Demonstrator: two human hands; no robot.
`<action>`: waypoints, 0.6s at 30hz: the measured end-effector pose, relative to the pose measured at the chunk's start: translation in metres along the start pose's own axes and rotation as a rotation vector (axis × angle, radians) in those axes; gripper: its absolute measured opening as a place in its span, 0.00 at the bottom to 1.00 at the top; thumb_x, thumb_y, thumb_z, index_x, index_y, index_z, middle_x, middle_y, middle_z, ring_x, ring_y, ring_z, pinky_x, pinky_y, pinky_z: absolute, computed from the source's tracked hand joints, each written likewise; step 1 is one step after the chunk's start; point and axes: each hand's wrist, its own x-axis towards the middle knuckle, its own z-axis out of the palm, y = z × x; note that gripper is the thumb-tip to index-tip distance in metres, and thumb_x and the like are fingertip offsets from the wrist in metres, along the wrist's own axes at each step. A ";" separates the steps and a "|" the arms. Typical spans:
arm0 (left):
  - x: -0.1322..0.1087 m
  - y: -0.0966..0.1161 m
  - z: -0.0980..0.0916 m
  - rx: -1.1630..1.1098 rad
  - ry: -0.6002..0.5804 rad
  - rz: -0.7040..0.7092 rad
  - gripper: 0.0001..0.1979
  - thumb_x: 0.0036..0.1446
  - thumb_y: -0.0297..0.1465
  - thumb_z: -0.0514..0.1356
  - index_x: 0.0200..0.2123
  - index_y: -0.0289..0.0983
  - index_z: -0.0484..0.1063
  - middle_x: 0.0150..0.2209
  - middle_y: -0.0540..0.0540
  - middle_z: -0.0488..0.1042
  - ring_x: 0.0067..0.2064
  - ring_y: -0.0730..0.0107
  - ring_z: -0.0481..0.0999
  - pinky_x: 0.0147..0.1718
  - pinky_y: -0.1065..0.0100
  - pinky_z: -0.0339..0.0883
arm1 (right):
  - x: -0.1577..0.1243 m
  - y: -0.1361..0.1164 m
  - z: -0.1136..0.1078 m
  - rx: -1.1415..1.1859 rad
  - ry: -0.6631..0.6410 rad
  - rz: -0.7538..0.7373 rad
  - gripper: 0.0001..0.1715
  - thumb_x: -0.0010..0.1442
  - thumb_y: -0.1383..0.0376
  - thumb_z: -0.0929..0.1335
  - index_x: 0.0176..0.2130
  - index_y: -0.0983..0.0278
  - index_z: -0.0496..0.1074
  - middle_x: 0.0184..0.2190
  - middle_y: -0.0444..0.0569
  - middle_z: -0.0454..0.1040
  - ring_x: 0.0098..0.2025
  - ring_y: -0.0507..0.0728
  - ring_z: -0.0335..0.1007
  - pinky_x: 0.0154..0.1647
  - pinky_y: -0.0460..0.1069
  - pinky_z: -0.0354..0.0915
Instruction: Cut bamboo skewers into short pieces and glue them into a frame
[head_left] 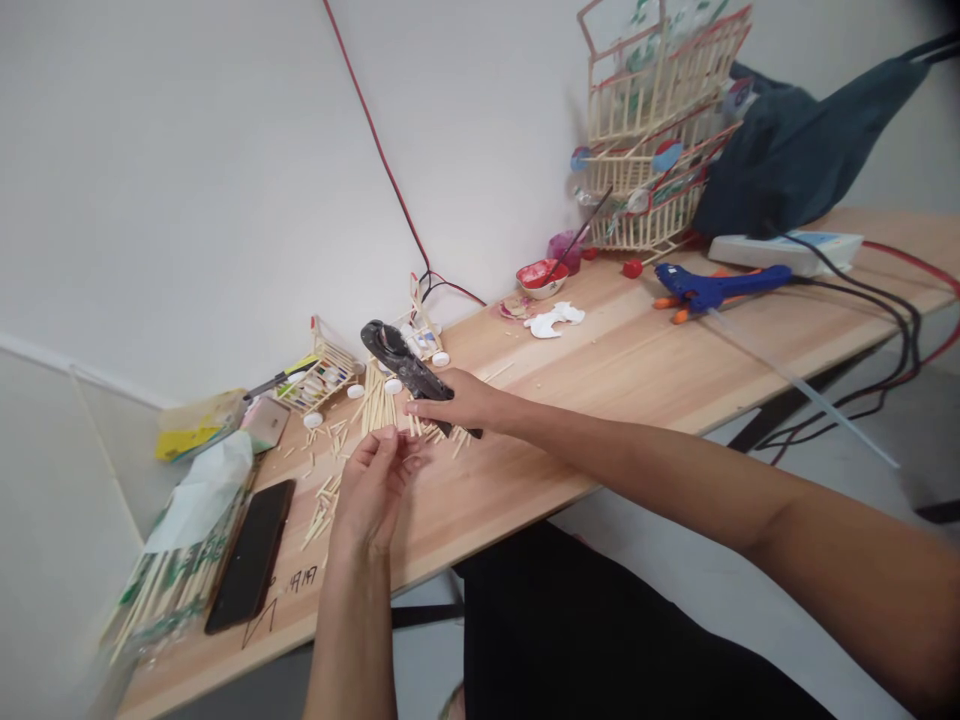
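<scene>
My right hand (459,400) is closed round the handles of black cutting pliers (405,368), whose head points up and left over the wooden table (645,350). My left hand (373,485) is just below, with its fingers pinched together near a thin wooden stick that I can barely make out. Several cut sticks (379,405) lie in a bundle and scattered pieces under both hands. White bottle caps (393,386) lie among them.
A black phone (250,553) and a bag of sticks (176,560) lie at the left. A small stick frame (324,372) stands behind the pile. Far right are a tall stick structure (652,130), a blue glue gun (712,285), a power strip (787,250), cables and a dark bag (795,150).
</scene>
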 end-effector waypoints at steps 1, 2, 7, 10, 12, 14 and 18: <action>0.000 -0.001 0.001 0.010 0.000 0.022 0.18 0.37 0.36 0.73 0.28 0.34 0.72 0.27 0.49 0.75 0.31 0.73 0.75 0.28 0.74 0.68 | 0.000 0.000 0.000 -0.017 -0.004 0.000 0.16 0.55 0.57 0.68 0.27 0.67 0.68 0.22 0.42 0.68 0.26 0.49 0.65 0.27 0.43 0.60; 0.001 -0.002 0.003 0.026 0.000 0.047 0.18 0.36 0.35 0.73 0.29 0.34 0.72 0.27 0.49 0.75 0.31 0.72 0.76 0.29 0.73 0.68 | 0.000 0.000 0.001 -0.031 -0.010 0.003 0.16 0.55 0.57 0.68 0.27 0.67 0.68 0.22 0.42 0.68 0.26 0.49 0.64 0.27 0.43 0.59; 0.006 -0.011 0.004 0.127 0.046 0.184 0.18 0.36 0.32 0.73 0.31 0.33 0.72 0.25 0.49 0.75 0.27 0.76 0.74 0.31 0.74 0.68 | 0.000 0.002 0.002 -0.026 0.006 0.011 0.15 0.55 0.57 0.68 0.28 0.67 0.69 0.22 0.42 0.68 0.26 0.49 0.64 0.26 0.43 0.59; 0.005 -0.014 -0.014 0.211 0.106 0.241 0.17 0.39 0.33 0.71 0.32 0.34 0.71 0.27 0.49 0.76 0.28 0.76 0.74 0.32 0.73 0.69 | 0.002 0.002 0.001 0.048 0.071 0.057 0.15 0.54 0.56 0.68 0.28 0.67 0.70 0.22 0.43 0.69 0.25 0.49 0.65 0.26 0.43 0.60; 0.005 -0.011 -0.037 0.329 0.202 0.306 0.16 0.40 0.34 0.69 0.33 0.34 0.71 0.27 0.49 0.75 0.28 0.74 0.74 0.30 0.72 0.68 | 0.003 0.001 -0.002 0.116 0.120 0.115 0.15 0.53 0.56 0.69 0.28 0.67 0.70 0.22 0.44 0.70 0.23 0.49 0.65 0.24 0.44 0.61; 0.006 -0.005 -0.066 0.471 0.380 0.399 0.15 0.42 0.35 0.67 0.33 0.34 0.72 0.28 0.48 0.75 0.29 0.71 0.75 0.29 0.71 0.68 | 0.004 -0.001 -0.005 0.182 0.168 0.146 0.15 0.52 0.56 0.70 0.28 0.67 0.71 0.22 0.45 0.71 0.23 0.50 0.65 0.24 0.44 0.61; 0.014 0.007 -0.124 0.714 0.586 0.435 0.13 0.43 0.36 0.63 0.31 0.34 0.72 0.28 0.47 0.75 0.29 0.67 0.75 0.28 0.67 0.69 | 0.005 -0.003 -0.010 0.248 0.242 0.120 0.13 0.52 0.59 0.69 0.32 0.67 0.73 0.23 0.45 0.71 0.25 0.51 0.67 0.25 0.45 0.63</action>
